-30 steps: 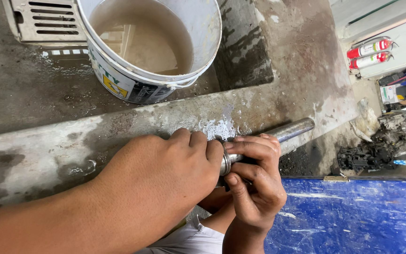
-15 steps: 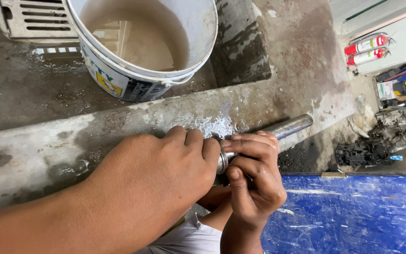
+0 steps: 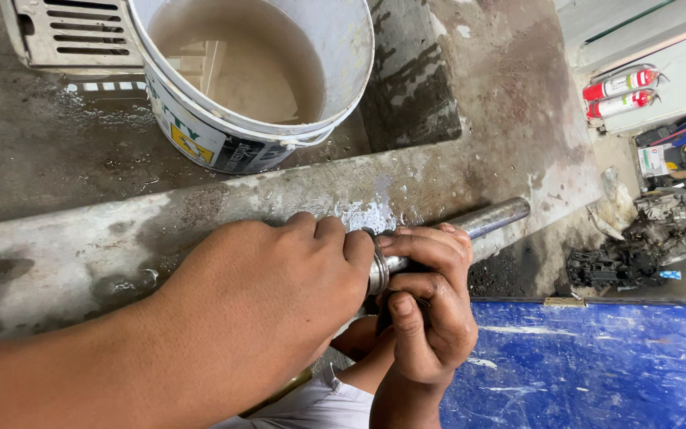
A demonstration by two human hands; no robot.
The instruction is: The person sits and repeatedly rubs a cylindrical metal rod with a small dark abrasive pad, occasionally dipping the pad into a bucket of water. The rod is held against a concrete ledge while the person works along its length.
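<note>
Together, left hand [image 3: 271,294] and right hand [image 3: 426,306] clench metal rod [image 3: 490,218] over concrete ledge [image 3: 200,214].

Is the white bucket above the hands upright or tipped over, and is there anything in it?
Upright: the white bucket stands on the wet concrete floor with its open mouth up, holding cloudy beige liquid.

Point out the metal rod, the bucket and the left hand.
Metal rod [image 3: 490,218], head view, bare shaft right of the hands.
Bucket [image 3: 200,131], head view, outer white wall.
Left hand [image 3: 275,290], head view, back of the hand.
</note>
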